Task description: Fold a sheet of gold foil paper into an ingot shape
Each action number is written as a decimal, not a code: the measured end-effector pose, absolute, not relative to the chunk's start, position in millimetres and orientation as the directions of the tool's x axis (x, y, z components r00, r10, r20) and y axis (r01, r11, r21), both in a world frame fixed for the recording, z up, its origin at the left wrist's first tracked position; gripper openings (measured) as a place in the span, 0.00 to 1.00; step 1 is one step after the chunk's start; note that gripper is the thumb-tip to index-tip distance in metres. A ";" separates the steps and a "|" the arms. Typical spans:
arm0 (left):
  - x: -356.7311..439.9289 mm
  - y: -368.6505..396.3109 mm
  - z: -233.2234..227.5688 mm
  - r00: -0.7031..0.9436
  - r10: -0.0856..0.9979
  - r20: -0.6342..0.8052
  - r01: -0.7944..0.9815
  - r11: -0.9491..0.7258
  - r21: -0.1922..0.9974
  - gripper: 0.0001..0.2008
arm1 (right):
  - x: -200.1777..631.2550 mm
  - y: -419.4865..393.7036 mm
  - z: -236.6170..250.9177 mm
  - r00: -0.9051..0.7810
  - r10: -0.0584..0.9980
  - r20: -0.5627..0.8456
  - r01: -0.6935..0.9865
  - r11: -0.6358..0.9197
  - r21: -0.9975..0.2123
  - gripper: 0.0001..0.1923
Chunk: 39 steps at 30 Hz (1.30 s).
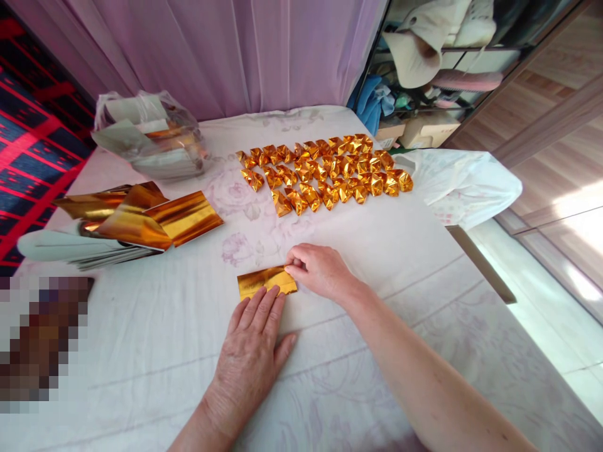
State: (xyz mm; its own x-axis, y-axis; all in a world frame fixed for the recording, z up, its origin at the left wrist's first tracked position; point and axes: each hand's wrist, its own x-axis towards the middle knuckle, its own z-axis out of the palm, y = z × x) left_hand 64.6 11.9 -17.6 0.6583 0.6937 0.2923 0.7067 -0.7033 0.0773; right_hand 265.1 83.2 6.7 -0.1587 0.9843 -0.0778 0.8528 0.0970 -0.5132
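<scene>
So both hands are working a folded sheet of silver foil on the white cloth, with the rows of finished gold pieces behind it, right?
Not quite: the head view shows the folded foil sheet is gold, not silver. The left hand presses its near edge and the right hand pinches its right end; folded gold pieces lie behind.

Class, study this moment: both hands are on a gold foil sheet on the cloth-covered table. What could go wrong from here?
1. The left hand pins only the near edge of the gold foil sheet; it might slide while the right hand pinches its corner, skewing the crease.
2. The foil stack lies loosely fanned; a sleeve could scatter it.
3. The folded gold pieces lie close together, easily knocked.
</scene>
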 end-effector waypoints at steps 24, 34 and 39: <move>66.3 12.5 -20.1 0.631 0.723 0.282 0.728 -0.677 0.109 0.24 | 253.9 32.1 -25.4 -0.042 0.935 0.352 0.829 0.230 -0.510 0.06; 66.6 12.2 -20.9 0.626 0.733 0.266 0.733 -0.669 0.119 0.25 | 247.9 30.6 -22.2 -0.010 0.952 0.306 0.848 0.170 -0.503 0.06; 67.2 12.0 -20.1 0.622 0.734 0.274 0.737 -0.666 0.113 0.24 | 245.0 31.4 -18.3 0.013 0.965 0.263 0.858 0.124 -0.498 0.06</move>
